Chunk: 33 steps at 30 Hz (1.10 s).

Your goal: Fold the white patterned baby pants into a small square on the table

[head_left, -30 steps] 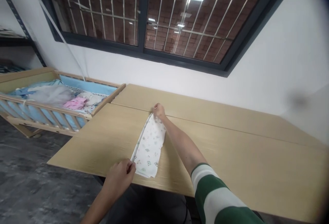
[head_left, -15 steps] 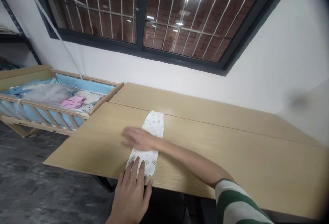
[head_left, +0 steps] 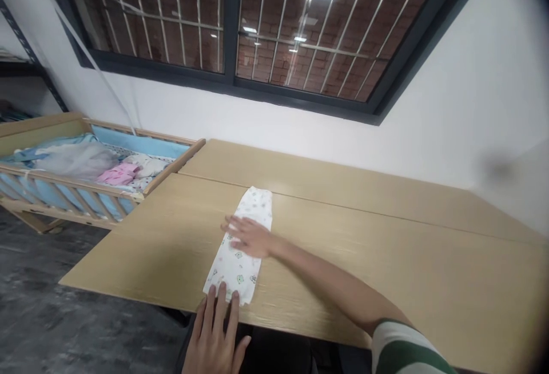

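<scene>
**Printed cloth [head_left: 234, 266] lies flat near the front edge of the table [head_left: 364, 237]**

Nearest, at the table's front edge, the left hand [head_left: 217, 334] is palm down with its fingers stretched out straight; the fingertips meet the near end of the cloth, and the hand grips nothing. Dark clothing [head_left: 274, 351] shows below that same edge.

The cloth is white with small green and grey figures. It forms a long narrow strip, running from just inside the table's front edge back to the seam in the tabletop.

Across the strip's middle, over the table, the right hand [head_left: 252, 239] is spread palm down, slightly blurred, fingers extended and grasping nothing; how firmly it presses cannot be told. Its green-and-white striped sleeve [head_left: 407, 348] is at the table's front edge.

Just beyond the table's left end stands a wooden cot [head_left: 174, 168], with pink fabric [head_left: 119, 174] among the textiles inside. Behind the table rises a white wall [head_left: 300, 139], with a dark-framed, barred window [head_left: 230, 31] above.
</scene>
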### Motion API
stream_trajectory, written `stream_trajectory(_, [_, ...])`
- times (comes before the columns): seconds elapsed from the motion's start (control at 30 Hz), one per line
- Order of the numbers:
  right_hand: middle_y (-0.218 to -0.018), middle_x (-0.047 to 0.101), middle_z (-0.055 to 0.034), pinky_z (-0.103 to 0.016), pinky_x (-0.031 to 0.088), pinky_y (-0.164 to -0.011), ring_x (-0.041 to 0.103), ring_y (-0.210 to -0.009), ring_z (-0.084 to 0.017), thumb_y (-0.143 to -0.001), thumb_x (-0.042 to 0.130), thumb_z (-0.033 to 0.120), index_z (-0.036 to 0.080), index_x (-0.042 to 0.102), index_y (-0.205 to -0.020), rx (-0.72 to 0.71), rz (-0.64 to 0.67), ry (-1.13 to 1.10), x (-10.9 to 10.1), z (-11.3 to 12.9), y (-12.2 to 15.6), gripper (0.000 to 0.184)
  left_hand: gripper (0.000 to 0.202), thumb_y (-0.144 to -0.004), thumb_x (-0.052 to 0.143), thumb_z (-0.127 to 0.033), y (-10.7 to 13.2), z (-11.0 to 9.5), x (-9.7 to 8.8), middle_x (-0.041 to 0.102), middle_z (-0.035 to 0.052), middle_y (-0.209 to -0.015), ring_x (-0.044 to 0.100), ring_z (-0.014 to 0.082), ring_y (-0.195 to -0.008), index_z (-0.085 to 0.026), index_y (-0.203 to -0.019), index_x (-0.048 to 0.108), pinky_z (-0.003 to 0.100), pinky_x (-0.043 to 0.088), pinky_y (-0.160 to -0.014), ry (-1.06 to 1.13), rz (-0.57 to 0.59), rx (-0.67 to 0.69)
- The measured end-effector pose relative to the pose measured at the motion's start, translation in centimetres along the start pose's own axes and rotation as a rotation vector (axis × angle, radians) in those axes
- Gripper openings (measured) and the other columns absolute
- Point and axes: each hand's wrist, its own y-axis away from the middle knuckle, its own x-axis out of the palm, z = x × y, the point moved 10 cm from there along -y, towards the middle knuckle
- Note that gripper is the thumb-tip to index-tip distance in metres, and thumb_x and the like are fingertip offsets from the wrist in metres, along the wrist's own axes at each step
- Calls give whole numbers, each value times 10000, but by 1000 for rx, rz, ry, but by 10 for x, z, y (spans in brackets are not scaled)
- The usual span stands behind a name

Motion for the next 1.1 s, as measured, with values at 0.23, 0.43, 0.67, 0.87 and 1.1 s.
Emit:
stream_trajectory(0.23, [-1706,110,-66,-438,80,-1290,74,-1587,-234,-1060,162,539,179,169,-1654,340,-90,169,-49,-159,-32,695,694,-934,525,-352,-1,0,1,625,244,-1353,573,380,-1275,-71,-1549,367,464,485,-955,-30,12,28])
stream_trajectory(0.43, [-1699,185,-80,-416,111,-1287,140,-1580,-229,-1056,147,508,155,198,-1647,298,-131,223,-61,-171,-37,690,575,-908,605,-391,-1,-10,5,595,234,-1395,536,402,-1308,-114,-1410,554,489,487,-973,11,53,36])
stream_trajectory(0.67, [-1641,317,-202,-550,218,-1223,288,-1519,-346,-1046,368,439,106,424,-1535,164,-381,332,-78,-77,2,595,400,-961,531,-412,-5,-12,6,660,166,-1288,610,348,-1170,-194,-1276,643,553,476,-1002,315,79,-114])
stream_trajectory(0.87, [-1029,747,-110,-386,523,-939,697,-956,-215,-1080,359,368,168,704,-1137,23,-228,-80,-42,47,95,403,343,-1000,532,-315,-5,17,13,654,101,-1334,606,252,-1215,-199,-1316,600,410,503,-1021,441,169,34])
stream_trajectory(1.1, [-1470,570,-162,-512,389,-1156,539,-1345,-321,-995,576,398,180,615,-1377,24,-251,-19,17,111,169,442,341,-992,438,-81,-6,19,0,748,30,-1113,679,181,-1042,-224,-1188,678,378,488,-1006,515,93,74])
